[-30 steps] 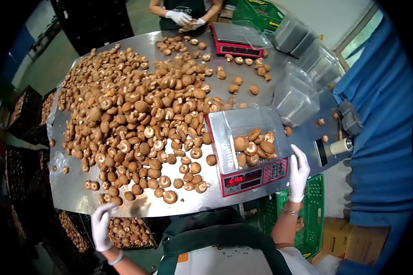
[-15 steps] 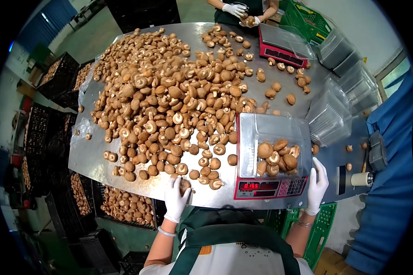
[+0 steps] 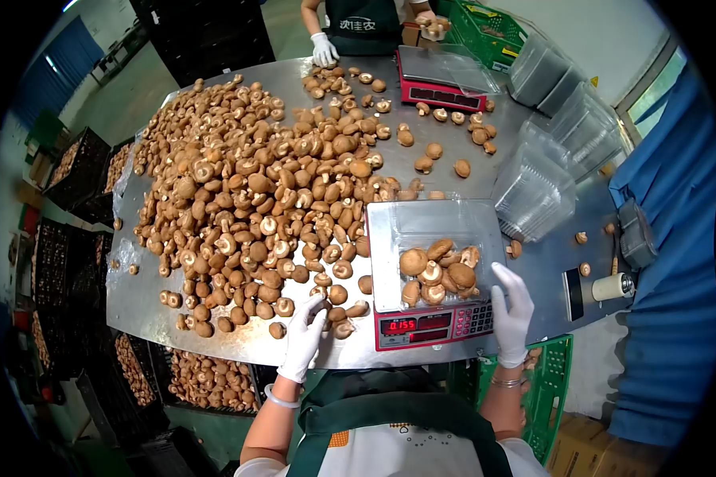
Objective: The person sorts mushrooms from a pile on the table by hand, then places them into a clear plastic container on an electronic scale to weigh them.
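Head view: 2 hands, well apart. Left hand (image 3: 301, 340) low over worktop (image 3: 247, 338), loose mushrooms (image 3: 338, 295) just ahead and right; grip, cannot tell. Right hand (image 3: 512, 318) spread, nothing held, nearer clear tray (image 3: 452, 303), just right of it; tray sits on scale (image 3: 447, 322).

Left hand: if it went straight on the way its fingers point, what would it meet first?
Most likely the loose mushrooms just beyond the left hand on the table. Depth is unclear, so it might pass over them or already be touching one.
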`<state>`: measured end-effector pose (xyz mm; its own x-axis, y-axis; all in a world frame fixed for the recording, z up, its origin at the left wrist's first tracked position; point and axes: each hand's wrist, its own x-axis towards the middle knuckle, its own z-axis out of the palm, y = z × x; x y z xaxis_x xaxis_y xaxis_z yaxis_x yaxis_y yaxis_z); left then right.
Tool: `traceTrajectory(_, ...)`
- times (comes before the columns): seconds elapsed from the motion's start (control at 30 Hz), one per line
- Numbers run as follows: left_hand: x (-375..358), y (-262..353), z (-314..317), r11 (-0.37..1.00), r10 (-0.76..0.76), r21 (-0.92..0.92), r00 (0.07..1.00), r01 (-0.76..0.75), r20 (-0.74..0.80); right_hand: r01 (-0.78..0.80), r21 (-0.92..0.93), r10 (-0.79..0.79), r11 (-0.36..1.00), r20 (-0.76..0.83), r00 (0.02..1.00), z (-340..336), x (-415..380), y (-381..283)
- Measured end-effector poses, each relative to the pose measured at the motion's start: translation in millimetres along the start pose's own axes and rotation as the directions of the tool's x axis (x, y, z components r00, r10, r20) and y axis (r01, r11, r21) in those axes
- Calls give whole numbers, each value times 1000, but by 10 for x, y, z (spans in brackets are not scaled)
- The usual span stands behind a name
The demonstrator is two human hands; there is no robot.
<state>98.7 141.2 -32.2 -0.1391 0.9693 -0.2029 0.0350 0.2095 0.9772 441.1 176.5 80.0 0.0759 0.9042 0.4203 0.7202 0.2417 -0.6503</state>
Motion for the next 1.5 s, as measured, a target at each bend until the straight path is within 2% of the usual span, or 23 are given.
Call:
traceTrajectory(0.03, -5, 24, 26, 1000, 2, 0, 1000, -2, 10, -1, 3, 1, 1000, 10, 1000, 4, -38, -39)
traceTrajectory(0.1, -70, 60, 34, 934, 76, 346, 995, -94, 67, -52, 73, 50, 996, 33, 998, 34, -148, -64)
traceTrajectory(0.13, -60, -27, 28, 808, 266, 503, 952, -306, 151, -86, 123, 78, 989, 68, 995, 57, -173, -54)
traceTrajectory(0.2, -54, -196, 100, 691, 353, 594, 909, -413, 222, -108, 180, 91, 978, 99, 991, 143, -169, -94)
traceTrajectory(0.3, 81, -228, 316, 523, 389, 686, 858, -506, 335, 280, -36, -273, 959, 139, 952, 399, 13, -132)
traceTrajectory(0.37, 195, -219, 437, 442, 344, 675, 807, -590, 480, 316, -262, -246, 912, 267, 932, 575, 129, -169)
traceTrajectory(0.5, 267, -323, 472, 512, 247, 690, 857, -512, 452, 352, -364, -243, 863, 313, 918, 702, 162, -72)
traceTrajectory(0.57, 253, -362, 423, 570, 222, 680, 884, -461, 412, 285, -228, -208, 931, 309, 928, 521, 165, -148)
traceTrajectory(0.63, 226, -317, 367, 919, 126, 333, 958, -211, 259, 247, -107, -213, 963, 262, 941, 401, 181, -165)
traceTrajectory(0.67, 144, -29, 346, 992, -125, 43, 958, 117, 258, 251, -82, -229, 964, 213, 950, 362, 198, -190)
traceTrajectory(0.7, 156, -160, 298, 979, -75, -163, 958, 124, 277, 255, -76, -234, 964, 215, 948, 380, 224, -254)
traceTrajectory(0.77, 120, 37, 243, 874, -197, -365, 921, 320, 335, 216, 159, -250, 963, 241, 938, 478, 282, -487)
traceTrajectory(0.83, 84, 128, 236, 742, -187, -550, 906, 384, 380, 257, 434, -430, 863, 367, 825, 644, 167, -980)
traceTrajectory(0.87, 75, -138, 132, 884, -66, -407, 923, 231, 380, 247, 537, -507, 807, 415, 756, 765, 66, -1193)
traceTrajectory(0.93, 57, -156, 48, 824, -106, -484, 920, 294, 378, 238, 527, -526, 816, 506, 683, 842, -27, -1269)
traceTrajectory(0.97, 9, 220, 106, 566, -267, -672, 877, 478, 399, 227, 469, -484, 854, 552, 679, 808, -8, -1252)
traceTrajectory(1.07, 53, 545, 297, 870, -141, -411, 935, 274, 325, 208, 408, -346, 889, 302, 888, 588, 62, -856)
traceTrajectory(1.1, 49, 635, 437, 923, -69, -338, 942, 186, 328, -15, 374, -130, 927, 359, 924, 452, 56, -754)
traceTrajectory(1.17, 43, 839, 719, 982, 75, -190, 941, -12, 330, -201, 547, 50, 813, 279, 959, 261, 81, -536)
traceTrajectory(1.2, 109, 868, 890, 940, 318, 11, 887, -341, 334, -315, 569, 202, 760, 254, 946, 192, 72, -495)
traceTrajectory(1.23, 196, 873, 1040, 753, 527, 201, 756, -627, 388, -332, 587, 243, 739, 227, 943, 140, 70, -414)
traceTrajectory(1.3, 319, 856, 1258, 504, 606, 463, 680, -729, 413, -314, 599, 279, 737, 154, 948, 59, 18, -306)
traceTrajectory(1.5, 334, 772, 878, 624, 651, 480, 750, -617, 118, -400, 494, 414, 772, 87, 906, -285, -272, -50)
